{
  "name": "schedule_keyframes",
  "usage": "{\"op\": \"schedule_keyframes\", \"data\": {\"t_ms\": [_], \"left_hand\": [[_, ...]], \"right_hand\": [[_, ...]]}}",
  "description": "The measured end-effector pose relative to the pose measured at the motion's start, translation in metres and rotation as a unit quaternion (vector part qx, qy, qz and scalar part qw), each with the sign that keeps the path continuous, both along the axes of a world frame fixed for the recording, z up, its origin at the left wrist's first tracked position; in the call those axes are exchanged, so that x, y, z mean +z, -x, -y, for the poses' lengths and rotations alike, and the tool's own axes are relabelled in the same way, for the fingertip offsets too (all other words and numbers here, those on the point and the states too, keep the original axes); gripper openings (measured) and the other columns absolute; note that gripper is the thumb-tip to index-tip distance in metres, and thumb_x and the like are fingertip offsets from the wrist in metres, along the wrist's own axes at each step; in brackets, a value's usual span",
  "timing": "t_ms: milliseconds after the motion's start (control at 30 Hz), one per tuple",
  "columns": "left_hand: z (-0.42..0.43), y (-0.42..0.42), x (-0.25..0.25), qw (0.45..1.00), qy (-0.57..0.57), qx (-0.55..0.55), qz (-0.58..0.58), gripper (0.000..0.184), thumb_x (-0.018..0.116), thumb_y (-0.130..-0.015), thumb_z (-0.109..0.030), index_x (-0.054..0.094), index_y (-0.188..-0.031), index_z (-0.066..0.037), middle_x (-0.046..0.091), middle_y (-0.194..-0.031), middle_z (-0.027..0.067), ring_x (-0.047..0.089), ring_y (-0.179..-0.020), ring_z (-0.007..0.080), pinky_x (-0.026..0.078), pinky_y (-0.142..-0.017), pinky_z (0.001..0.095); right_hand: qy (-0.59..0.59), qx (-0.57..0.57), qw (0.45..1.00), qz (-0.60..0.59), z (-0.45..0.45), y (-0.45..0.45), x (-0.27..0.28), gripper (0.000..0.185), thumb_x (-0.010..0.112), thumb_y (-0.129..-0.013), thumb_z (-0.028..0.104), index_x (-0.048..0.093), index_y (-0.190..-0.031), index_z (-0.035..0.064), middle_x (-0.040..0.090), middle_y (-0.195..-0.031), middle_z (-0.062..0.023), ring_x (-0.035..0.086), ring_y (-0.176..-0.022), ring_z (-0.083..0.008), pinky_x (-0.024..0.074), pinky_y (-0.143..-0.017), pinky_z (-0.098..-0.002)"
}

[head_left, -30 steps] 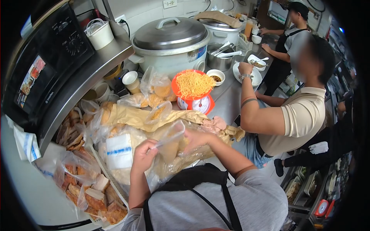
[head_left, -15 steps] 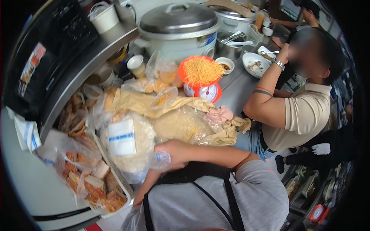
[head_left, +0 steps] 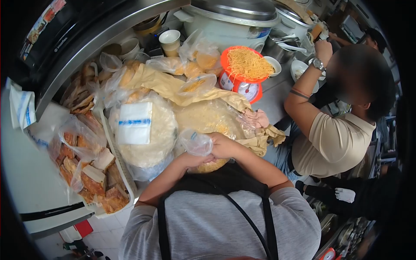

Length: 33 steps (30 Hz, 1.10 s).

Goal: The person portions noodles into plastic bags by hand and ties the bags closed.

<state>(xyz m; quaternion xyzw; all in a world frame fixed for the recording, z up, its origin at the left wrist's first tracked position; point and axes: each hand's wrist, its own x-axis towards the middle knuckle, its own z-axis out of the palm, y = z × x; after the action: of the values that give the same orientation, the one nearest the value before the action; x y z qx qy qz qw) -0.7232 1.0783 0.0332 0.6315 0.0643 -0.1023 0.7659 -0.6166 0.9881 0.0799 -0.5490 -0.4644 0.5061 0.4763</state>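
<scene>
- Fingers of the left hand (head_left: 195, 160) and right hand (head_left: 224, 146) bunched close together, clamped on a clear plastic bag (head_left: 196, 143); individual fingertips partly hidden.
- Bag position: near edge of the work surface, in front of the wearer's chest. Gathered plastic rises above the grip, leaning left; yellow strands (head_left: 213, 166) show just below the hands.
- Far side of hands: large plastic sheeting (head_left: 206, 116), loose yellow bits on it; crumpled brown paper (head_left: 152, 82) beyond.
- Left of hands: round pale mass (head_left: 164, 132) wrapped in clear plastic, white packet (head_left: 134, 133) with blue band lying on top.
- Farther left: white basket (head_left: 113, 151) holding brown-crusted chunks (head_left: 92, 177), some under clear plastic.
- Far, slightly right: red dial scale (head_left: 248, 90), heap of thin yellow noodles (head_left: 248, 65) on its pan. Large lidded pot (head_left: 225, 31) behind.
- Right: co-worker in beige shirt (head_left: 333, 143), one forearm raised, wristwatch (head_left: 319, 64) visible.
</scene>
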Motion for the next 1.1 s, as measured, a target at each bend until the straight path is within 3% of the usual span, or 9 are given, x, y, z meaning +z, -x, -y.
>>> {"op": "schedule_keyframes", "data": {"t_ms": [33,133,200,433,633,767,900,1033,1100], "left_hand": [[0.002,0.001,0.003,1.000,0.018,-0.018,0.005,0.016,0.051,-0.079,-0.017,0.057,-0.081,-0.002,0.055,-0.071,0.0046,0.051,-0.061,0.0116,0.042,-0.054,0.0232],[0.002,0.000,0.018,0.997,0.021,-0.080,0.004,0.015,0.052,-0.078,-0.016,0.057,-0.082,-0.002,0.055,-0.072,0.0046,0.050,-0.063,0.0107,0.041,-0.057,0.0224],[-0.003,-0.003,0.023,0.990,-0.047,-0.129,-0.014,0.015,0.053,-0.078,-0.016,0.057,-0.082,-0.002,0.056,-0.074,0.0055,0.051,-0.067,0.0105,0.041,-0.061,0.0221],[0.010,0.002,0.024,0.991,-0.114,0.054,0.042,0.017,0.050,-0.079,-0.017,0.056,-0.081,-0.001,0.053,-0.070,0.0031,0.049,-0.068,0.0132,0.040,-0.063,0.0267],[0.008,0.003,0.034,0.952,-0.255,0.117,0.120,0.021,0.042,-0.082,-0.017,0.053,-0.074,-0.001,0.052,-0.065,0.0093,0.050,-0.061,0.0190,0.039,-0.058,0.0287],[0.006,0.003,0.036,0.952,-0.271,0.124,0.070,0.027,0.040,-0.084,-0.021,0.051,-0.072,0.000,0.050,-0.062,0.0088,0.048,-0.058,0.0180,0.039,-0.056,0.0286],[0.003,0.004,0.021,0.964,-0.234,0.121,0.043,0.029,0.038,-0.086,-0.022,0.052,-0.073,-0.001,0.050,-0.062,0.0047,0.046,-0.058,0.0124,0.038,-0.055,0.0263],[0.009,0.001,0.013,0.968,-0.220,0.108,0.047,0.028,0.036,-0.088,-0.022,0.053,-0.080,-0.001,0.051,-0.068,0.0016,0.046,-0.062,0.0091,0.038,-0.058,0.0232],[0.012,-0.002,0.014,0.973,-0.210,0.076,0.054,0.027,0.036,-0.088,-0.021,0.053,-0.084,0.000,0.052,-0.071,0.0013,0.046,-0.064,0.0090,0.038,-0.059,0.0221]], "right_hand": [[-0.087,-0.056,0.994,0.016,-0.001,0.004,-0.008,0.029,0.047,-0.082,0.024,0.051,-0.096,-0.0010,0.057,-0.076,-0.0093,0.057,-0.067,-0.0142,0.0473,-0.055,-0.0249],[0.008,-0.113,0.965,-0.236,0.001,0.009,-0.002,0.022,0.043,-0.084,0.026,0.051,-0.086,0.0053,0.052,-0.066,-0.0056,0.054,-0.069,-0.0124,0.0452,-0.059,-0.0265],[0.076,-0.161,0.945,-0.272,0.004,0.010,0.007,0.023,0.043,-0.084,0.027,0.047,-0.075,0.0062,0.050,-0.062,-0.0043,0.050,-0.060,-0.0123,0.0435,-0.057,-0.0265],[0.003,-0.273,0.796,-0.540,-0.004,-0.010,0.008,0.019,0.042,-0.085,0.029,0.041,-0.073,0.0143,0.029,-0.051,0.0032,0.025,-0.042,-0.0085,0.0240,-0.040,-0.0226],[-0.067,-0.285,0.791,-0.537,0.002,-0.031,0.033,0.017,0.039,-0.086,0.029,0.040,-0.077,0.0148,0.026,-0.050,0.0048,0.023,-0.041,-0.0075,0.0206,-0.037,-0.0224],[-0.129,-0.260,0.860,-0.419,0.009,-0.047,0.043,0.019,0.041,-0.085,0.031,0.044,-0.077,0.0145,0.028,-0.051,0.0056,0.024,-0.041,-0.0060,0.0214,-0.038,-0.0203],[-0.185,-0.228,0.956,-0.020,0.012,-0.040,0.033,0.016,0.050,-0.081,0.025,0.049,-0.087,0.0098,0.041,-0.059,0.0030,0.037,-0.048,-0.0072,0.0312,-0.043,-0.0205],[-0.189,-0.100,0.920,0.329,0.025,-0.035,0.005,0.039,0.061,-0.069,0.032,0.051,-0.095,0.0048,0.054,-0.078,-0.0093,0.053,-0.076,-0.0267,0.0425,-0.064,-0.0333],[-0.053,0.104,0.935,0.336,0.031,-0.036,-0.006,0.039,0.060,-0.068,0.033,0.051,-0.093,0.0048,0.055,-0.080,-0.0151,0.053,-0.078,-0.0333,0.0422,-0.066,-0.0368]]}}
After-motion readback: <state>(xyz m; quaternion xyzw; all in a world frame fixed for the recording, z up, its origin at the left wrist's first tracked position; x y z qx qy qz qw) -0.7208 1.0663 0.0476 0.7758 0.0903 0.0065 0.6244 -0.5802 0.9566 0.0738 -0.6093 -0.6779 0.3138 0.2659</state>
